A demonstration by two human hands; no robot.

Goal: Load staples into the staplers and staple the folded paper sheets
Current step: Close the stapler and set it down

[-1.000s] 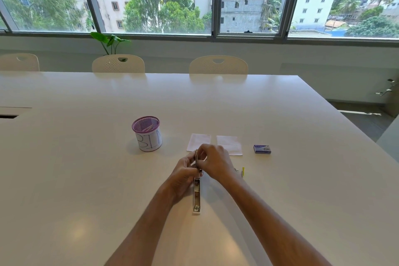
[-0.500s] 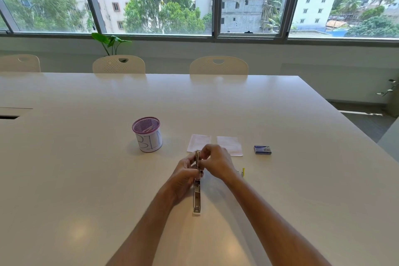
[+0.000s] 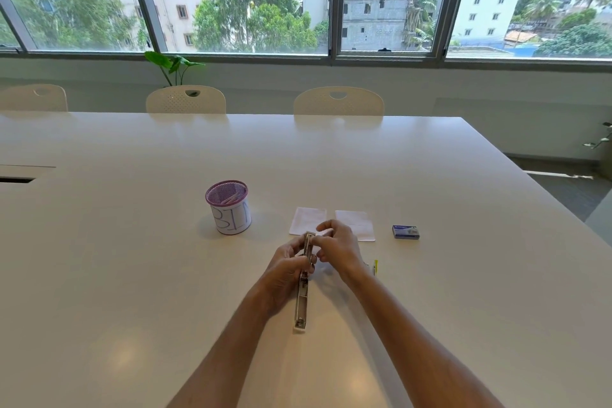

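A metal stapler (image 3: 302, 301) lies swung fully open along the white table (image 3: 132, 242), its long axis pointing away from me. My left hand (image 3: 286, 267) grips its middle. My right hand (image 3: 334, 247) pinches at the far end of the stapler's upper channel; whether staples are between the fingers is too small to tell. Two folded paper sheets lie side by side just beyond my hands: the left sheet (image 3: 306, 220) and the right sheet (image 3: 357, 225). A small blue staple box (image 3: 406, 231) sits to their right. A yellow-tipped second stapler (image 3: 376, 267) is mostly hidden behind my right wrist.
A purple mesh cup (image 3: 228, 207) with a white paper label stands left of the sheets, with something pink inside. Chairs (image 3: 337, 101) line the far table edge under the windows. The table's right edge (image 3: 546, 195) drops to the floor.
My right hand has shifted slightly along the far end of the open stapler, fingers lifting a little. The left hand and stapler stay almost still.
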